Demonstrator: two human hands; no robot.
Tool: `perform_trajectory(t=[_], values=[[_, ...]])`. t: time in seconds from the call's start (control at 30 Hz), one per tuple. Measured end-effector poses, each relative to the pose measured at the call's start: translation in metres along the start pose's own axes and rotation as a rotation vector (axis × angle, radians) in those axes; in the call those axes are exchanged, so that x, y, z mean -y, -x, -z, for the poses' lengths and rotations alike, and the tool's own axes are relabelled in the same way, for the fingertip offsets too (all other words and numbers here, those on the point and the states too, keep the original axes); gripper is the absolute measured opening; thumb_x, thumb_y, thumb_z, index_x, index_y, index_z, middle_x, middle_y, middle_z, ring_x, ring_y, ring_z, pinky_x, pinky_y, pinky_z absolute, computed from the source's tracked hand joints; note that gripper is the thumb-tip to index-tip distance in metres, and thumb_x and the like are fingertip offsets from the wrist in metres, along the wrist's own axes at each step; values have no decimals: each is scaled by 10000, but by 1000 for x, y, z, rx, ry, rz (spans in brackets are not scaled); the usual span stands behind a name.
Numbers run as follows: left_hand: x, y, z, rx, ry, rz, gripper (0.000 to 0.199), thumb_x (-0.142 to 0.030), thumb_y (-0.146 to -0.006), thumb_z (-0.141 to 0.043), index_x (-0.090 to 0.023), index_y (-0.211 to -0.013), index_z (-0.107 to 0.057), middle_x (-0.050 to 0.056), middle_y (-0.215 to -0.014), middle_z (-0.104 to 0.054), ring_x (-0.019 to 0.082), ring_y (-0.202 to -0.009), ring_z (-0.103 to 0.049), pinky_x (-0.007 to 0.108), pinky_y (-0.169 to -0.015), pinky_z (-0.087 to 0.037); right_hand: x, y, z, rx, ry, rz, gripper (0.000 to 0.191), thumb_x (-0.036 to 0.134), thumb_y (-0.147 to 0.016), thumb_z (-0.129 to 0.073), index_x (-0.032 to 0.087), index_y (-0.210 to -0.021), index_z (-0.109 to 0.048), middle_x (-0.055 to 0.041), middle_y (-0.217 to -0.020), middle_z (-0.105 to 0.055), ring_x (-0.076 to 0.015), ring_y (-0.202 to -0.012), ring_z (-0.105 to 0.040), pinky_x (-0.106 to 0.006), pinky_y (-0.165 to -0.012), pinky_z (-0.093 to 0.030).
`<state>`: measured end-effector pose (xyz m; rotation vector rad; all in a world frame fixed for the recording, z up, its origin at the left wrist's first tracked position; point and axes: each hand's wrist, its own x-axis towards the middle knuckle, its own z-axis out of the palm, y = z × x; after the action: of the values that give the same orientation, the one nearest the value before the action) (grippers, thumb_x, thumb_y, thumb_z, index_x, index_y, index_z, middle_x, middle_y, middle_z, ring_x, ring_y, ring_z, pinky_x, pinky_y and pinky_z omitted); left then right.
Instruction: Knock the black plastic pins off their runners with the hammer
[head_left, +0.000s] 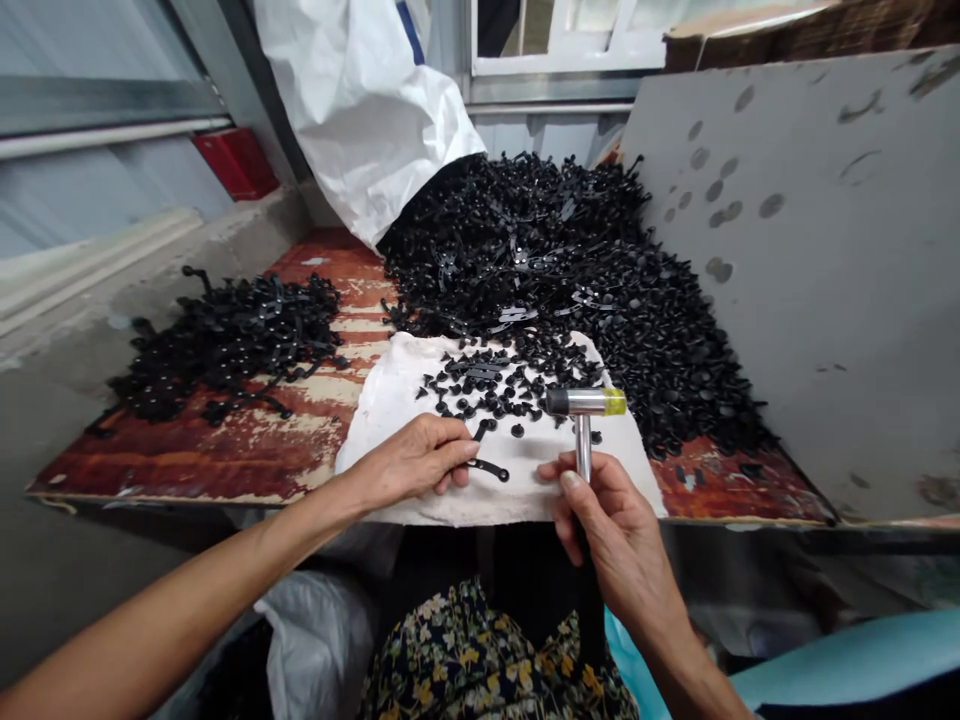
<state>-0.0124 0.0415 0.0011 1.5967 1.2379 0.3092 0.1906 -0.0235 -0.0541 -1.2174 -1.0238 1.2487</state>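
My left hand (424,458) is closed on black strips (491,468) with round ends, their tips poking out past the thumb and fingers. My right hand (611,510) grips a small hammer (583,440) by its handle; its metal head has a black face on the left and a yellow one on the right. Both hands are over a white cloth (390,400) at the table's front edge. Beyond them, scattered black round-headed pegs (517,430) and a few flat black strips (476,370) lie on the cloth.
A big heap of black parts (525,240) spreads behind and right of the cloth, beside a white sack (367,110). A smaller heap (232,335) lies left on the worn red table (285,470). A grey board (810,280) stands at the right.
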Motion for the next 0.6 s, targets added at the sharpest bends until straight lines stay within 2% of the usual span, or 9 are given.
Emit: perform_trajectory(t=[0.13,0.6], values=[[0,-11,2,-37,-39,-24,349,-424,-849,-451,-148,-666,-559,-1,-613,-579,71,-488,-442,192,-475,-341,-8,1,8,27,61,-7,371,555,-873,-577,210,-1009,-580,55,-518,-515,-92,-420,-399,-176,-364,-314],[9,-23,3,-40,-169,-15,426,-484,-866,-414,-147,-668,-582,-1,-560,-537,74,-459,-381,205,-450,-277,-9,-4,9,26,10,-76,393,561,-849,-600,191,-982,-585,32,-524,-559,-81,-393,-382,-181,-355,-298]])
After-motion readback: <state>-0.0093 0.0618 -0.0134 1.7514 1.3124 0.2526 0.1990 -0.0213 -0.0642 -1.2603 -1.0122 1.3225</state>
